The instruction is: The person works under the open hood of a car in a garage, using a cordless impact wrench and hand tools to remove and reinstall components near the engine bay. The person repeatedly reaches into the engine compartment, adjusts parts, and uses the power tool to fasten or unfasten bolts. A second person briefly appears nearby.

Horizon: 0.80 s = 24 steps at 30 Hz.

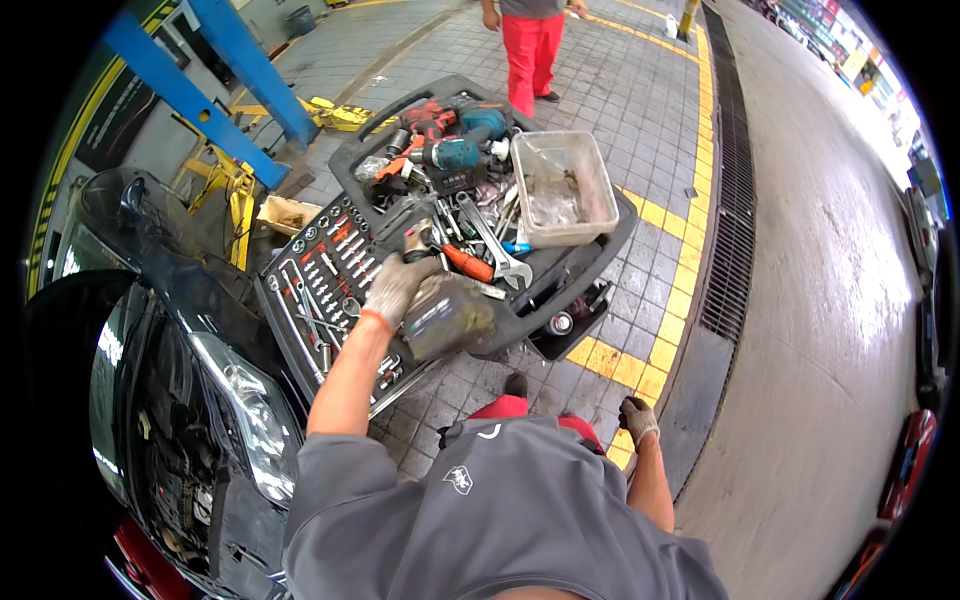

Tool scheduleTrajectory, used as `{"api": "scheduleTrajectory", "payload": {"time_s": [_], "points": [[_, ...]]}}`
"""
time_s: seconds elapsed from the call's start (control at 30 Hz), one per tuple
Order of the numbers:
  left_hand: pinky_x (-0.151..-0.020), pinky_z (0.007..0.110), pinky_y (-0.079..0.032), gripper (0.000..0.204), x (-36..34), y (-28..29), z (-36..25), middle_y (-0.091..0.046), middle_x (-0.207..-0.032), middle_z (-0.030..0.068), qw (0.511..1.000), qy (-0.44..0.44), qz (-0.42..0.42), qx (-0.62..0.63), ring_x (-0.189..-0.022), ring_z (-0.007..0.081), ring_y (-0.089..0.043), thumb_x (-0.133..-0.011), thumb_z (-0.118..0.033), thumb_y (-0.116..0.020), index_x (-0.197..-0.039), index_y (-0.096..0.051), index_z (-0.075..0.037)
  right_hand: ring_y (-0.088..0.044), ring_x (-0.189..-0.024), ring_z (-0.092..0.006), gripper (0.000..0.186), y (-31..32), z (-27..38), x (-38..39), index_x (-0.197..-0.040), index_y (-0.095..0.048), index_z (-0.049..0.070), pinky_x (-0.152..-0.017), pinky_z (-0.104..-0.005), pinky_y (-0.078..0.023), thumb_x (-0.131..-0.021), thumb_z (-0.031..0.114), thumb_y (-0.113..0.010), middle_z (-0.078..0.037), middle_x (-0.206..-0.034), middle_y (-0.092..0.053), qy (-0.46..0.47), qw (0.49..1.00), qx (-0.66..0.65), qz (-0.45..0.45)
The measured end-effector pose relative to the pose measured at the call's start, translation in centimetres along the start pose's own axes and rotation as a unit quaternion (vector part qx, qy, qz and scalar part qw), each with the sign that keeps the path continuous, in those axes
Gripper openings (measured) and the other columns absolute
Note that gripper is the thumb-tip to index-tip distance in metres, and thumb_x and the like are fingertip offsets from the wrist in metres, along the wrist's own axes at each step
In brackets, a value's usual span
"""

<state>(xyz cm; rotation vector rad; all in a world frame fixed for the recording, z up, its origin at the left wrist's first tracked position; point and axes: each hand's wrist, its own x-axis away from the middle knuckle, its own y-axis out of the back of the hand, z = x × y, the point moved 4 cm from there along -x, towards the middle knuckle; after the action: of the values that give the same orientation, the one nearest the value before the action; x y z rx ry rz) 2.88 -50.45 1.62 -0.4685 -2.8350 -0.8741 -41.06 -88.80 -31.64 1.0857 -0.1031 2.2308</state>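
Observation:
My left hand (pixel 394 288), in a pale knit glove with an orange cuff, is closed round the handle of a worn cordless power tool (pixel 452 318) with a bulky dark base. It is over the near side of an open tool case on a cart. Beside it lie rows of sockets (pixel 342 250) in a moulded tray. Farther right are an adjustable wrench (pixel 492 240) and an orange-handled tool (pixel 468 263). My right hand (pixel 638 418), gloved and dirty, hangs low at my right side with its fingers curled; nothing shows in it.
Teal and red cordless drills (pixel 452 152) lie at the cart's back, near a clear plastic bin (pixel 565 188). A spray can (pixel 559 323) sits in a side holder. To the left a dark car (pixel 215 400) has its hood open. A person in red trousers (pixel 533 55) stands beyond.

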Motion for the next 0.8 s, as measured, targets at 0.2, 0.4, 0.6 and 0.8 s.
{"api": "scheduleTrajectory", "payload": {"time_s": [0.2, 0.4, 0.6, 0.8], "points": [[-0.074, 0.038, -0.053, 0.026, -3.7, -3.8, -2.0, -0.073, -0.086, 0.0177, 0.991, -0.092, 0.021, -0.089, -0.078, 0.0276, -0.071, -0.092, -0.022, -0.067, -0.107, -0.074, -0.002, -0.064, -0.069, -0.0174, 0.036, 1.6, 0.1, -2.0, -0.120, -0.068, -0.002, -0.061, -0.0333, -0.053, -0.097, 0.026, -0.065, -0.008, -0.090, -0.070, -0.002, 0.995, 0.091, 0.051], [-0.090, 0.037, -0.054, 0.061, -1.6, -4.4, -0.2, -0.075, -0.108, 0.0209, 0.994, 0.084, -0.069, 0.021, -0.102, 0.0277, -0.072, -0.089, -0.042, -0.072, -0.125, -0.065, 0.008, -0.061, -0.066, -0.0180, 0.029, 5.6, -0.8, -1.5, -0.111, -0.070, -0.002, -0.059, -0.0340, -0.051, -0.094, 0.020, -0.061, -0.006, -0.081, -0.067, -0.062, 0.980, 0.180, 0.057], [-0.098, 0.041, -0.052, 0.051, 5.4, 4.5, 8.0, -0.071, -0.121, 0.0220, 0.935, 0.030, -0.351, 0.041, -0.112, 0.0313, -0.068, -0.098, -0.036, -0.064, -0.131, -0.063, 0.004, -0.053, -0.057, -0.0162, 0.013, 7.0, -0.6, -4.7, -0.096, -0.063, 0.000, -0.051, -0.0332, -0.044, -0.094, 0.012, -0.060, -0.004, -0.073, -0.057, -0.060, 0.981, 0.166, 0.086], [-0.105, 0.053, -0.047, 0.070, 18.2, 12.6, 29.1, -0.062, -0.128, 0.0361, 0.777, 0.340, -0.467, -0.251, -0.120, 0.0490, -0.060, -0.101, -0.054, -0.048, -0.137, -0.054, 0.006, -0.049, -0.056, -0.0160, 0.013, 2.9, 2.6, -7.3, -0.094, -0.059, 0.005, -0.049, -0.0330, -0.041, -0.098, 0.017, -0.060, -0.004, -0.073, -0.053, -0.094, 0.986, 0.027, 0.138]]}}
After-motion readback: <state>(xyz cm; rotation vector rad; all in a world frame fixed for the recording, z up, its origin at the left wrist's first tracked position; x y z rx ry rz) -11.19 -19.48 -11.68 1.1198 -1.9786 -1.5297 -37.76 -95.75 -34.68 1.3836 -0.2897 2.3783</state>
